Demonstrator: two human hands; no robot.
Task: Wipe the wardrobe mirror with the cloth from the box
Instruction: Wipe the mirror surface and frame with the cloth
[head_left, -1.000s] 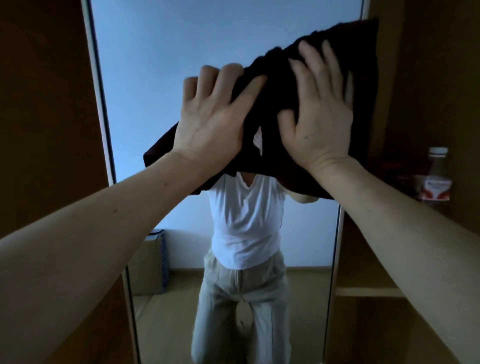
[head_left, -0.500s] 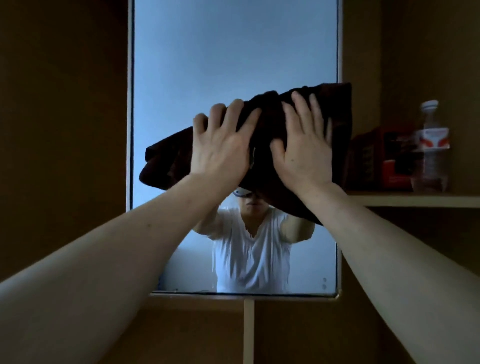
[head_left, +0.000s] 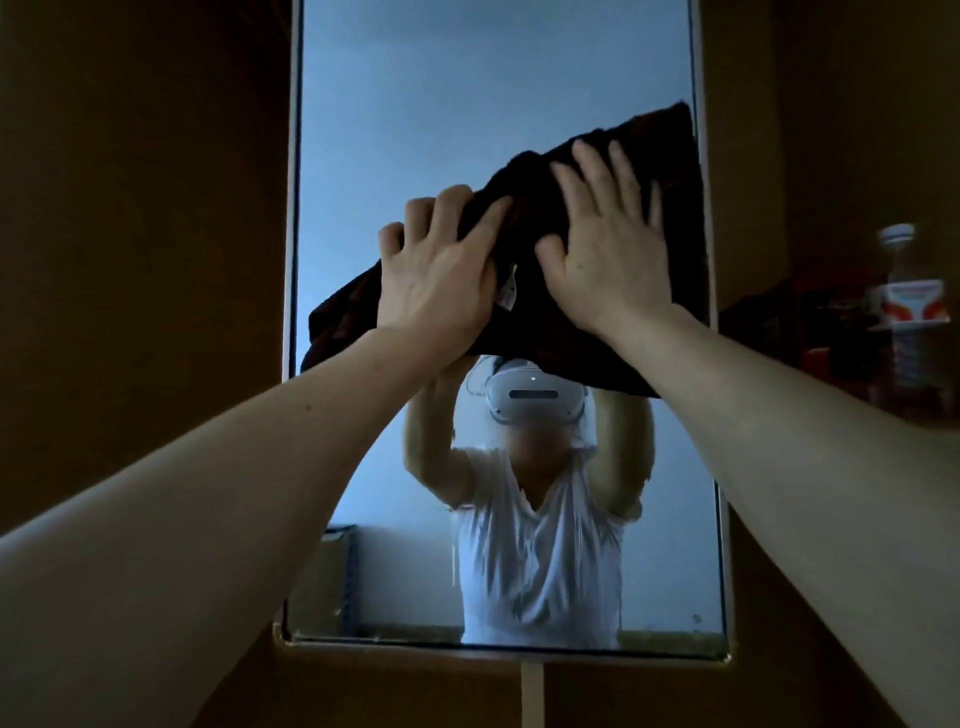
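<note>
Pressing flat against the glass, the right hand has its fingers spread and straight over a dark brown, rumpled cloth. The left hand sits just beside it, fingers bent at the knuckles and bunching a fold of the same cloth, thumb stretched along the fold. The cloth lies slantwise across the upper half of the tall, pale-framed wardrobe mirror: its high end touches the mirror's right edge, its low end reaches the left edge. Below the cloth, the glass reflects a person in a white T-shirt and a white headset, both arms raised. A brown cardboard box shows in the reflection near the mirror's lower left corner. Right of the mirror stands a clear plastic bottle with a white cap and a red-and-white label, among dim things I cannot make out.
</note>
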